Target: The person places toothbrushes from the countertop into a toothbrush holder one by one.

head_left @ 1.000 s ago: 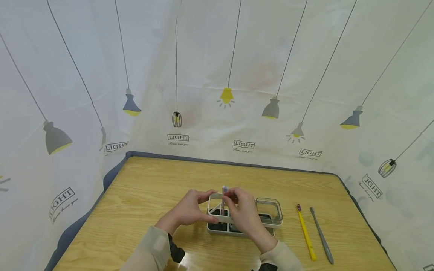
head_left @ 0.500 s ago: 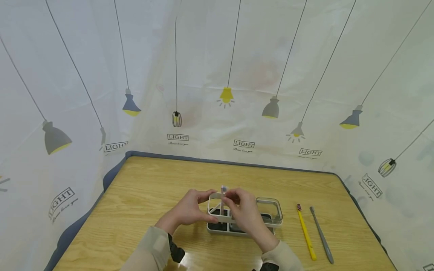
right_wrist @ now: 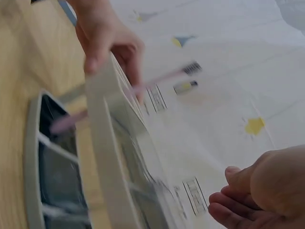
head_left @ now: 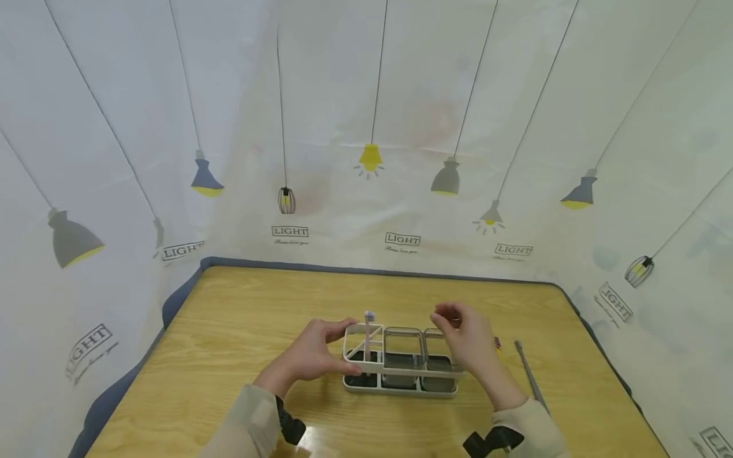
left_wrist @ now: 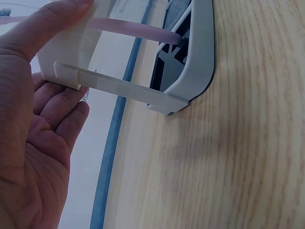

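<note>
A toothbrush holder (head_left: 395, 367) stands on the table, with a raised white upper frame over a dark-lined base. My left hand (head_left: 309, 353) grips the left end of the upper frame, thumb at the front and fingers behind. Through that end's divided compartment stands a pink toothbrush (head_left: 368, 337), bristles up; in the left wrist view the toothbrush's handle (left_wrist: 138, 29) reaches down into the base. My right hand (head_left: 472, 340) is over the holder's right end, fingers loosely curved; in the right wrist view the right hand (right_wrist: 267, 191) holds nothing and is apart from the frame.
Right of the holder lie a yellow toothbrush (head_left: 497, 345), mostly hidden behind my right arm, and a grey toothbrush (head_left: 531, 375). Two clear cups (head_left: 404, 346) sit in the upper frame. A lamp-print curtain (head_left: 338, 254) surrounds the wooden table (head_left: 275, 299).
My right hand has let go of the pink toothbrush and moved right, across the clear cups. The toothbrush stays standing in the holder. My left hand keeps its grip; the head view has shifted slightly.
</note>
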Available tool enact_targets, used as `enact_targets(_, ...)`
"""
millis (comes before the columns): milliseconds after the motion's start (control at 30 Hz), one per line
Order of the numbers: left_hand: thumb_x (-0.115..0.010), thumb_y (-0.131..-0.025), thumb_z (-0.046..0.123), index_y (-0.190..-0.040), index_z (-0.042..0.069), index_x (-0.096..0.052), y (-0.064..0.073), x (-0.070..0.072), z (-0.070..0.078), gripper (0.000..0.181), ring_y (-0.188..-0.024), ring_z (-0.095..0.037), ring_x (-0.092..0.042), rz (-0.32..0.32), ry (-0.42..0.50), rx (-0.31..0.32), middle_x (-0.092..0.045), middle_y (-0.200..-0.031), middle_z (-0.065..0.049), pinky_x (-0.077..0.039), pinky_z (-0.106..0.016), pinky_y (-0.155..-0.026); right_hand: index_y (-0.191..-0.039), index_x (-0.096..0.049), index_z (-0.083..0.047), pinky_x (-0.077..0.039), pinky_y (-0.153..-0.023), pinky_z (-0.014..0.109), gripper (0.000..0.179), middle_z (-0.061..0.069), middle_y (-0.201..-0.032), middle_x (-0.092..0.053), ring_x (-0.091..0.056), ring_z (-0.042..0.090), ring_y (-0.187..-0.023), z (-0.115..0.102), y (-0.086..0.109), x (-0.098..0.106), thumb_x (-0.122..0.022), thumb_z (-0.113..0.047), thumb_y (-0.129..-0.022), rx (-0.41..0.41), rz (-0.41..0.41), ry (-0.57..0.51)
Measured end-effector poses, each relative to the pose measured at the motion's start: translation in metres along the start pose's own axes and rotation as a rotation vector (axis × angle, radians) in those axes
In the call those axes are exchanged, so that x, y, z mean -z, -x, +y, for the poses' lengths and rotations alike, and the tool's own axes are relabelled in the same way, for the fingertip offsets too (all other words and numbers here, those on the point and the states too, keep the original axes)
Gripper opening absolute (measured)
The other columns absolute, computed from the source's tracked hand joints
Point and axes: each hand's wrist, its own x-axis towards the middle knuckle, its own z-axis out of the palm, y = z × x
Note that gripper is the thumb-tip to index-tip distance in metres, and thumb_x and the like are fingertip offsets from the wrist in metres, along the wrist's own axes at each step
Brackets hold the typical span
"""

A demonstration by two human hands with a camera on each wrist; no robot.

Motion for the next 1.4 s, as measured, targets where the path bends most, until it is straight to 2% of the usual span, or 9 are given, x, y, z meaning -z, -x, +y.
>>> enact_targets(200, -0.099, -0.076, 0.037, -0.154, 0.003, -0.053, 0.0, -0.001, 0.001, 0.097, -0.143, -0.034, -0.05, -0.003, 0.014, 0.005, -0.048, -0.158, -0.016, -0.046, -0.055, -0.111, -0.12, -0.07, 0.011, -0.059, -0.088, 0.054, 0.024, 0.021, -0.109, -0.073, -0.07, 0.037, -0.101, 0.035, -0.009, 0.044, -0.067, -0.008, -0.105, -0.055, -0.032, 0.15)
enact_targets(433, -0.099, -0.075, 0.037, -0.155, 0.004, -0.053, 0.001, 0.0, 0.004, 0.097, -0.142, -0.032, -0.051, -0.006, 0.008, 0.016, -0.049, -0.158, -0.016, -0.046, -0.055, -0.111, -0.111, -0.071, 0.014, -0.06, -0.074, 0.049, 0.022, 0.022, -0.098, -0.072, -0.07, 0.037, -0.085, 0.074, -0.012, 0.064, -0.069, -0.005, -0.102, -0.109, -0.026, 0.221)
enact_targets(633, -0.099, -0.076, 0.037, -0.155, 0.003, -0.052, 0.0, 0.002, 0.003, 0.098, -0.143, -0.032, -0.051, -0.005, 0.003, 0.011, -0.049, -0.158, -0.016, -0.046, -0.055, -0.111, -0.105, -0.071, 0.017, -0.059, -0.076, 0.052, 0.02, 0.022, -0.09, -0.073, -0.071, 0.037, -0.083, 0.093, -0.008, 0.066, -0.069, -0.001, -0.099, -0.127, -0.047, 0.253)
enact_targets(833, -0.099, -0.076, 0.036, -0.155, 0.004, -0.052, 0.0, 0.001, 0.003, 0.097, -0.143, -0.034, -0.05, -0.009, 0.021, 0.013, -0.049, -0.158, -0.016, -0.047, -0.054, -0.111, -0.11, -0.068, 0.02, -0.06, -0.07, 0.046, 0.024, 0.025, -0.094, -0.072, -0.071, 0.035, -0.082, 0.108, -0.001, 0.062, -0.066, -0.002, -0.1, -0.251, -0.119, 0.286)
enact_targets(1000, -0.099, -0.076, 0.037, -0.155, 0.004, -0.052, 0.001, 0.0, 0.005, 0.098, -0.143, -0.035, -0.05, -0.014, 0.021, 0.022, -0.048, -0.158, -0.017, -0.046, -0.052, -0.111, -0.103, -0.069, 0.018, -0.059, -0.068, 0.043, 0.023, 0.028, -0.096, -0.071, -0.068, 0.032, -0.081, 0.124, 0.001, 0.059, -0.068, -0.005, -0.1, -0.314, -0.138, 0.338)
enact_targets(1200, -0.099, -0.076, 0.037, -0.155, 0.004, -0.052, 0.0, 0.001, 0.004, 0.098, -0.143, -0.033, -0.051, -0.006, 0.012, 0.026, -0.049, -0.158, -0.016, -0.046, -0.051, -0.112, -0.095, -0.069, 0.016, -0.059, -0.069, 0.044, 0.019, 0.025, -0.091, -0.07, -0.066, 0.029, -0.078, 0.143, 0.002, 0.056, -0.07, -0.003, -0.095, -0.344, -0.182, 0.39)
enact_targets(1400, -0.099, -0.075, 0.037, -0.155, 0.003, -0.053, 0.0, 0.0, 0.005, 0.098, -0.143, -0.03, -0.051, -0.005, 0.006, 0.034, -0.05, -0.157, -0.013, -0.044, -0.05, -0.114, -0.097, -0.068, 0.016, -0.06, -0.072, 0.045, 0.018, 0.025, -0.094, -0.07, -0.066, 0.029, -0.081, 0.147, 0.006, 0.052, -0.073, 0.0, -0.091, -0.382, -0.218, 0.369)
